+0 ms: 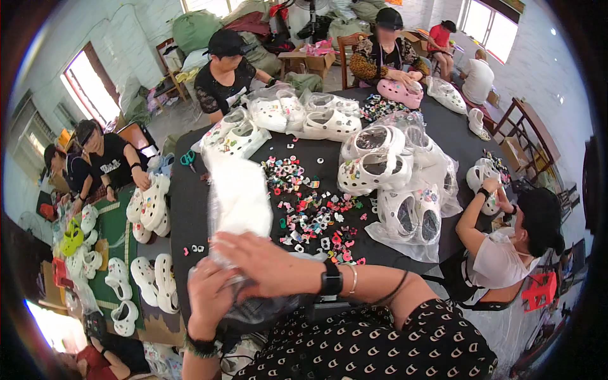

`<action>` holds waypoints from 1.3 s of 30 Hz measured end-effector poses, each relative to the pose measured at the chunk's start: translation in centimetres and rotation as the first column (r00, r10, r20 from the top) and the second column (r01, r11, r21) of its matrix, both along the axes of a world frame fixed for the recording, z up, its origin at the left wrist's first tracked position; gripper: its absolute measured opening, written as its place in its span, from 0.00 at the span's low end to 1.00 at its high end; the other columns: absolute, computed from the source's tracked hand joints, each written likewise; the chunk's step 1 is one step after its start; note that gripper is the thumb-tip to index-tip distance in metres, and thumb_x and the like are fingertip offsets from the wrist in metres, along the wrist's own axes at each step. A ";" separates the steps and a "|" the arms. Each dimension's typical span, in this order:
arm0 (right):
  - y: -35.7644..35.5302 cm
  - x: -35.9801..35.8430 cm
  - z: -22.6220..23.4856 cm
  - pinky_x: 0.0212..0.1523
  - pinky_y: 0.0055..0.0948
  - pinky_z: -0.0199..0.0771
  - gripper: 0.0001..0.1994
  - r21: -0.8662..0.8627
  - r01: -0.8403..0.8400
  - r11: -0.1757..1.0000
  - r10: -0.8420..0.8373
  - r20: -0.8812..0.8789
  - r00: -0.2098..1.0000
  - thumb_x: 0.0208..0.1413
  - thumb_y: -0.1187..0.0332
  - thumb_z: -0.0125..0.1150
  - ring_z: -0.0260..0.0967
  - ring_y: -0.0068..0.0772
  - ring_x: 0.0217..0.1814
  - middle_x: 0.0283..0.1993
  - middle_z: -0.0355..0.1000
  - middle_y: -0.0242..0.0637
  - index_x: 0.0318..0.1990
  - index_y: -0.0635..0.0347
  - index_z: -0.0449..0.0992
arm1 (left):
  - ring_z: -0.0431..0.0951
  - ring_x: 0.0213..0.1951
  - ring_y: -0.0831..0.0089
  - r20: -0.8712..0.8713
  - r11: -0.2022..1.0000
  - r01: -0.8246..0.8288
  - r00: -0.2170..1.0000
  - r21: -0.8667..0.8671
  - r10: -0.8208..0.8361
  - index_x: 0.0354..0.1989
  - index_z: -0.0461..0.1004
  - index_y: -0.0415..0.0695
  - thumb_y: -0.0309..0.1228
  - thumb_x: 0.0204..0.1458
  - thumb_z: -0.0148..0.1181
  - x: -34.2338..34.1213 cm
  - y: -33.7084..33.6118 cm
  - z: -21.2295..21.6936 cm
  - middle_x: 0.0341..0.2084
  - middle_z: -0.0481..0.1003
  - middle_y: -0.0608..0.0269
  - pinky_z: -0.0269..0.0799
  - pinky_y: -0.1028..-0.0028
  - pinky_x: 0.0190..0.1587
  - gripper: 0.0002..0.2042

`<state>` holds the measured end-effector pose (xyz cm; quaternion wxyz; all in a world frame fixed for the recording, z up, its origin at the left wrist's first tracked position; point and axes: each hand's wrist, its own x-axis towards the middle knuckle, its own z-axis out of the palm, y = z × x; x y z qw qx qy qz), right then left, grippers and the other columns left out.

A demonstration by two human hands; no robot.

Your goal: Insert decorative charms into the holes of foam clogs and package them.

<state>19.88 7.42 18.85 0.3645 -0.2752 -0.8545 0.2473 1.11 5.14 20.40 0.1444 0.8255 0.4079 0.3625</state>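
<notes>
While both hands gripped the plastic bag (237, 209) — left hand (209, 294) underneath, right hand (266, 259) on top — it stretched away across the surface (190, 209).

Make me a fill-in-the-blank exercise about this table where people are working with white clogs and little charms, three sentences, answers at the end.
1. Both hands, the left hand and the right hand, grip a clear plastic ____ with white contents.
2. The small colourful charms lie scattered on a table whose top is ____ in colour.
3. The right wrist wears a black ____ beside a thin bangle.

Missing words: bag; black; watch
</notes>
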 end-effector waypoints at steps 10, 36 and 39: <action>-0.1 5.6 -5.9 0.49 0.37 0.70 0.20 -0.203 0.223 0.953 -0.241 -0.069 0.968 0.37 0.80 0.64 0.65 0.49 0.51 0.47 0.65 0.42 0.43 0.56 0.73 | 0.73 0.36 0.63 0.076 0.918 0.336 0.942 -0.209 -0.328 0.37 0.79 0.42 0.21 0.39 0.62 5.5 3.3 -1.8 0.29 0.72 0.59 0.69 0.67 0.42 0.13; -3.0 7.3 -3.1 0.52 0.40 0.69 0.25 0.100 0.239 0.966 -0.236 -0.037 0.971 0.40 0.82 0.53 0.68 0.45 0.54 0.65 0.62 0.44 0.49 0.49 0.75 | 0.71 0.15 0.76 0.478 0.732 0.012 0.765 -0.682 0.432 0.33 0.63 0.42 0.23 0.54 0.51 -1.1 8.4 -4.4 0.16 0.70 0.63 0.67 0.77 0.18 0.03; -2.7 10.2 -2.5 0.46 0.38 0.76 0.19 0.178 0.423 0.888 -0.397 -0.165 0.903 0.40 0.83 0.54 0.74 0.42 0.50 0.47 0.76 0.38 0.42 0.55 0.78 | 0.70 0.17 0.78 0.492 0.744 -0.030 0.732 -0.668 0.472 0.32 0.65 0.42 0.22 0.54 0.51 -4.0 8.1 -4.8 0.18 0.69 0.67 0.68 0.77 0.19 0.02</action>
